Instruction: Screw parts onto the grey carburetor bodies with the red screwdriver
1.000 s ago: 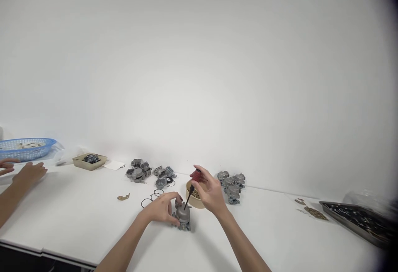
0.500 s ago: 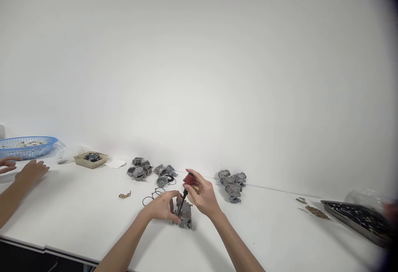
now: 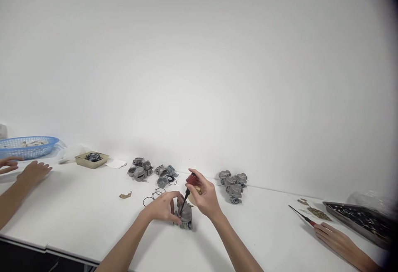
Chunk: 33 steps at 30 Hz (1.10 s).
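My right hand (image 3: 203, 195) grips the red handle of a screwdriver (image 3: 187, 192), its dark shaft slanting down to the left. The tip meets the near-left side of a grey metal carburetor (image 3: 186, 214) on the table. My left hand (image 3: 163, 206) is closed around the left side of that carburetor, thumb near the screwdriver tip. Behind my left hand lie thin black rubber rings (image 3: 148, 201). A small round dish with brass-coloured bits (image 3: 198, 190) is partly hidden behind my right hand.
Grey carburetor parts (image 3: 139, 169) stand in groups at the back, with more carburetors (image 3: 234, 187) to the right. A brass bracket (image 3: 125, 195) lies left. Another person's hands (image 3: 34, 171) are at far left; a co-worker's hand (image 3: 336, 239) holds a screwdriver (image 3: 303, 217) near a dark tray (image 3: 357, 222).
A co-worker's hand with a red-handled screwdriver has come in at the right. My hands keep nearly the same pose on the carburetor and screwdriver.
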### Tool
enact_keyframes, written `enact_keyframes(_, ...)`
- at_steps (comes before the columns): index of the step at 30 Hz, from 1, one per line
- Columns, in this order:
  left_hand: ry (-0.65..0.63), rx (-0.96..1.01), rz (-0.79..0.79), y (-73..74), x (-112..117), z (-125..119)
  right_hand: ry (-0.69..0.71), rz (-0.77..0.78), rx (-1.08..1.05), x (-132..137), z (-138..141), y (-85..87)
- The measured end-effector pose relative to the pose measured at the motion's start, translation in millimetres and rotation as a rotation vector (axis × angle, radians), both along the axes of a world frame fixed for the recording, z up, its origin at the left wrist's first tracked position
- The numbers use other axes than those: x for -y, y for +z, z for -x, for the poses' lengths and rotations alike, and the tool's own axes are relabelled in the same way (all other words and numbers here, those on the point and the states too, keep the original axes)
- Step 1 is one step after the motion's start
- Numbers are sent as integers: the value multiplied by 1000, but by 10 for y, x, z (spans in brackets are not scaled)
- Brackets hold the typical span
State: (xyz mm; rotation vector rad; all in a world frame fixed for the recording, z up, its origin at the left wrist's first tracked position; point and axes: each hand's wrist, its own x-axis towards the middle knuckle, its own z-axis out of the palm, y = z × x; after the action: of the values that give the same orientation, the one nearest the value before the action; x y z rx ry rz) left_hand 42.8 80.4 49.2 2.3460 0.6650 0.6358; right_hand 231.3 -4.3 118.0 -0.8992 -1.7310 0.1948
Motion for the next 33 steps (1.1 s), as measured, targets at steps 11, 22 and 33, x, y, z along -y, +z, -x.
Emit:
enact_keyframes(11,2,-16,-5,-4,-2,3,127,47,26,-4,-34,57)
enact_keyframes(22,40,-74,-226,-58,-21,-5,148,118,117,-3,23,257)
enact_keyframes(33,45,-55,-246,-57,-9,-6,82,36,118,-18,13,255)
